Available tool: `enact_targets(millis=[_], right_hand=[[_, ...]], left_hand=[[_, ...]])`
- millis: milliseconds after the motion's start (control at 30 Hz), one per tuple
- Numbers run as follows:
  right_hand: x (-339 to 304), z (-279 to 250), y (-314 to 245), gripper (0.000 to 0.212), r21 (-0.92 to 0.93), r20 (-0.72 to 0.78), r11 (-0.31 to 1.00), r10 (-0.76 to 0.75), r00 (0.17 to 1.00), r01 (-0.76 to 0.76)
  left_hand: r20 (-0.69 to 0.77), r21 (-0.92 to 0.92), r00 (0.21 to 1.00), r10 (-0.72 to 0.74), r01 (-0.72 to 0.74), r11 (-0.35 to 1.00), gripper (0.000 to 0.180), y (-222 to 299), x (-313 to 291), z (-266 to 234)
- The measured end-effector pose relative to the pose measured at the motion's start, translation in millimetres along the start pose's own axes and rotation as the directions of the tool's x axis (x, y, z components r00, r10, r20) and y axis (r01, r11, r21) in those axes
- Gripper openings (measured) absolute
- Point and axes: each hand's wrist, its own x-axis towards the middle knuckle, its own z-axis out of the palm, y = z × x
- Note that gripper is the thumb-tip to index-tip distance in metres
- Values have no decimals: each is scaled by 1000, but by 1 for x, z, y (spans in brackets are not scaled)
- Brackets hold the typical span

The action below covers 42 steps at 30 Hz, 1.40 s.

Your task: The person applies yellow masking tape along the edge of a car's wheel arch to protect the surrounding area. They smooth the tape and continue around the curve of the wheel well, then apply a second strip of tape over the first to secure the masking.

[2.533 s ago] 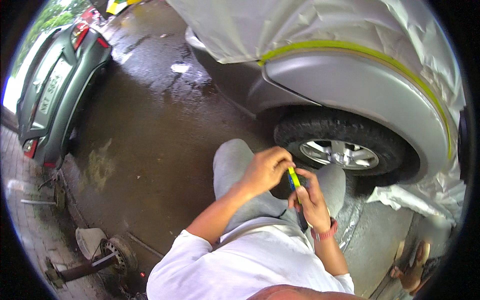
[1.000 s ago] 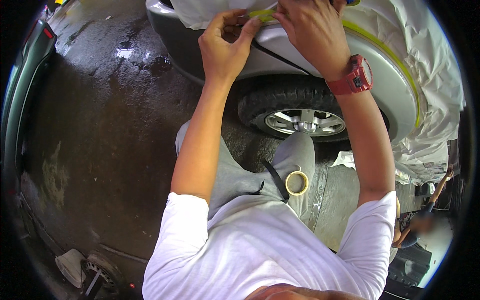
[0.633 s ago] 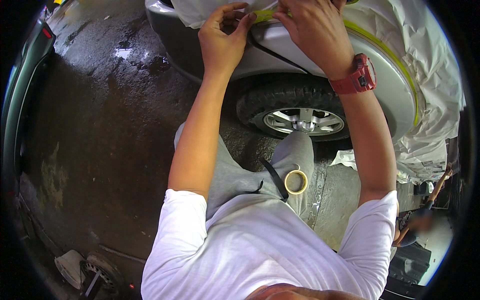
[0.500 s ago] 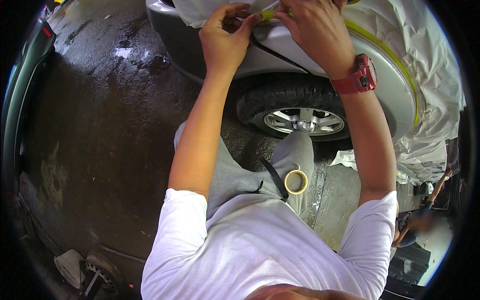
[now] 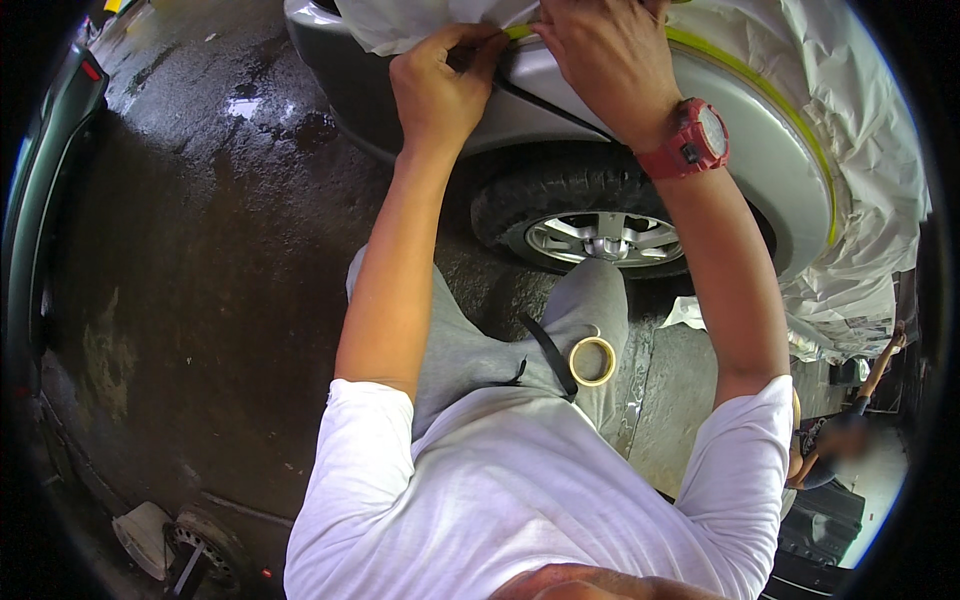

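Observation:
My left hand (image 5: 440,88) is closed, thumb and forefinger pinching a strip of yellow-green masking tape (image 5: 519,32) at the silver car's body edge. Just right of it, my right hand (image 5: 612,70) bends over the same strip, its thumb and fingers closed on it; some fingertips are hidden. The strip runs on along the silver fender (image 5: 805,225), bordering a white covering sheet (image 5: 865,130). A dark gap in the bodywork lies below my hands. A red watch (image 5: 692,142) is on my right wrist.
Below the fender stands a tyre (image 5: 508,207) with a silver wheel (image 5: 607,243). A pale tape roll (image 5: 592,381) hangs at my waist by my knee. A dark bumper-like part (image 5: 35,200) is far left, a wheel (image 5: 205,550) lower left. Another person (image 5: 825,450) is at right.
Both hands have shifted slightly left along the tape. My left fingers have curled in more, and my right wrist has turned so the watch face shows more.

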Motion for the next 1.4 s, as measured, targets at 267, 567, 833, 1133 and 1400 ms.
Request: enact_targets(millis=[267, 567, 833, 1133, 1400], right_hand=[[5, -1, 2, 20, -8, 8, 1000, -23, 1000, 23], [5, -5, 5, 20, 29, 1, 999, -25, 1000, 25], [9, -4, 3, 21, -31, 5, 999, -24, 1000, 24], [10, -7, 4, 21, -12, 9, 1000, -28, 1000, 28], [13, -6, 6, 18, -115, 77, 991, -61, 995, 70]], left_hand=[[-40, 25, 996, 77, -76, 997, 14, -9, 5, 2], [89, 92, 994, -71, 63, 994, 17, 8, 9, -5], [178, 165, 969, -170, 141, 976, 20, 15, 21, -12], [240, 230, 956, -171, 115, 966, 19, 20, 28, -16], [300, 346, 950, -88, -23, 938, 19, 18, 36, -18]])
